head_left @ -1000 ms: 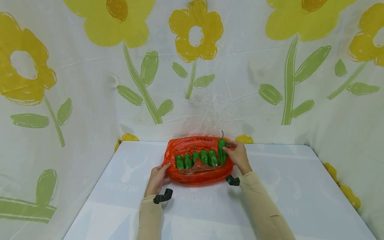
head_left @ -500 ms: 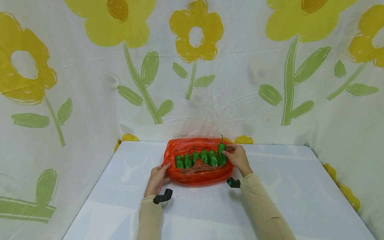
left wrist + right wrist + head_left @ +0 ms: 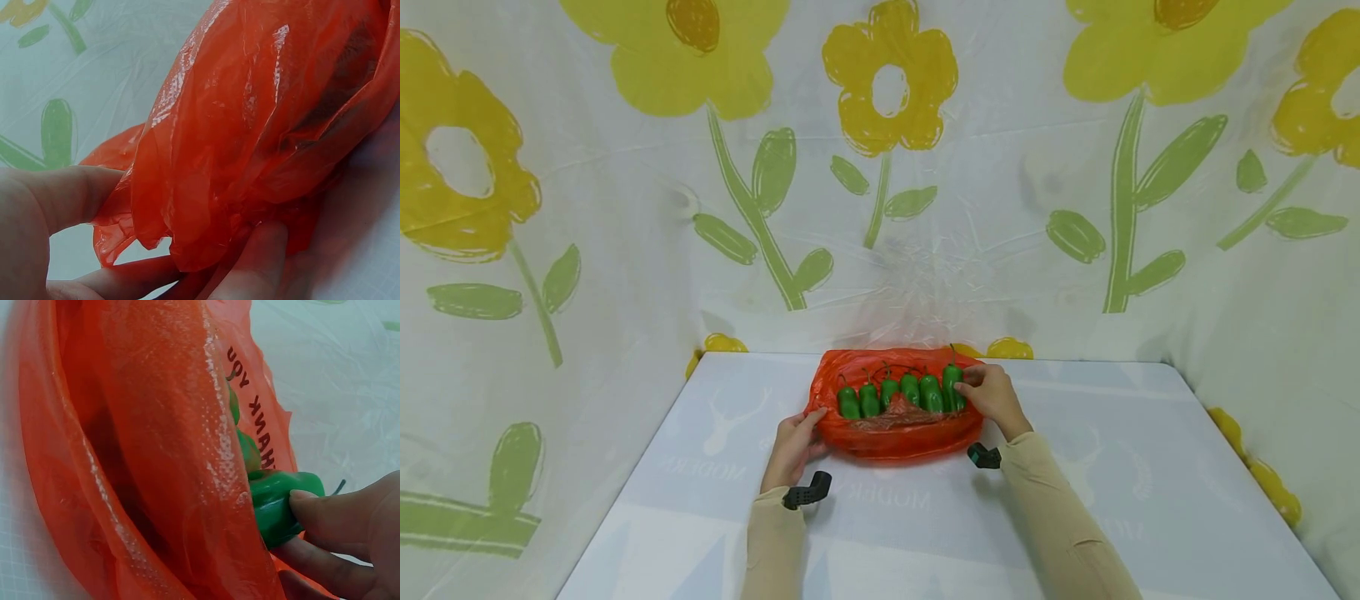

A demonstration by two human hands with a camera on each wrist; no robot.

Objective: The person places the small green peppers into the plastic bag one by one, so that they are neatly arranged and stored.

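Observation:
A red plastic bag (image 3: 887, 442) with printed lettering lies spread on the table, its mouth gaping. Several green peppers (image 3: 868, 400) stand in a row inside it, stems up. At the bag's left edge my left hand (image 3: 793, 446) pinches the crumpled plastic between thumb and fingers; the left wrist view shows the gathered folds (image 3: 194, 231) up close. My right hand (image 3: 996, 394) grips the rightmost green pepper (image 3: 952, 385) between thumb and fingers. In the right wrist view that pepper (image 3: 278, 503) sits partly behind the bag's front wall, its lower end hidden.
The pale table (image 3: 880, 533) bears faint deer prints and lettering. Behind it hangs a white sheet (image 3: 985, 192) with yellow flowers, close to the table's back edge. A small black device (image 3: 808, 490) is strapped to each wrist.
My right hand has lowered the rightmost pepper a little, deeper into the bag beside the others. The bag's back edge has sunk slightly. My left hand stays in place.

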